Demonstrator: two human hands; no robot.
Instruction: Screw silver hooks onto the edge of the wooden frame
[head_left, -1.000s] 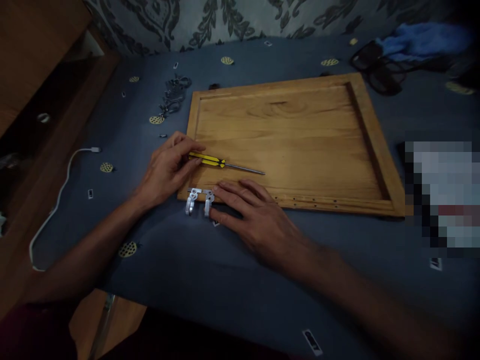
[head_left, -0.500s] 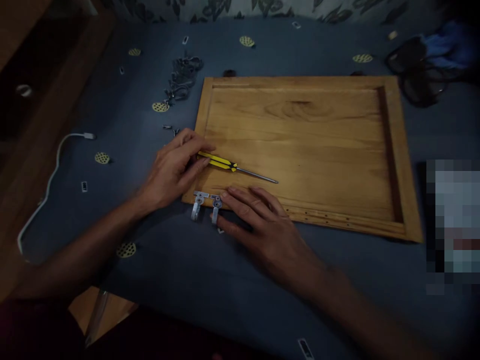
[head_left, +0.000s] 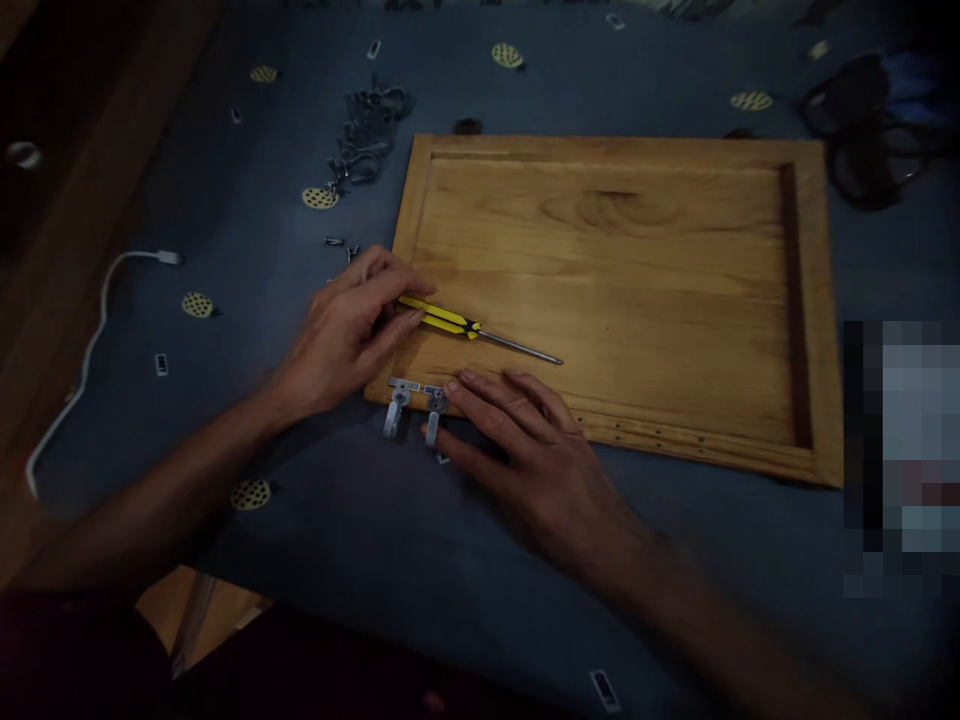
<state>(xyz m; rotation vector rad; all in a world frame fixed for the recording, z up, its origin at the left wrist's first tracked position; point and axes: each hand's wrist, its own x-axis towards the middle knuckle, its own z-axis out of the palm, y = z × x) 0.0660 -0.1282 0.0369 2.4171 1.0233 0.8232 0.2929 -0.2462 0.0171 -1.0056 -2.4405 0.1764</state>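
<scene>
A framed wooden panel (head_left: pixel 600 250) lies flat on the cloth. My left hand (head_left: pixel 349 325) is at its left edge, thumb and fingers closed about the handle end of a yellow-and-black screwdriver (head_left: pixel 442 317). The screwdriver's shaft points right, over the panel. Two metal hooks with flat plates sit side by side on the panel's near left edge, their curved arms hanging toward me. My right hand (head_left: pixel 532 450) has its index fingertip on the plate of the right hook (head_left: pixel 435 402) and its thumb against the arm. The left hook (head_left: pixel 400 397) stands untouched.
Beyond my left hand lie a pile of metal hooks (head_left: pixel 367 140) and a few screws (head_left: pixel 335 241). A white cable (head_left: pixel 97 320) runs down the left side. Dark glasses (head_left: pixel 874 165) rest past the panel's far right corner. A blurred-out patch (head_left: pixel 915 430) covers the right edge.
The view has shifted slightly, so the panel appears a little larger and farther up. Both hands, the screwdriver and the hooks keep the same places relative to the panel.
</scene>
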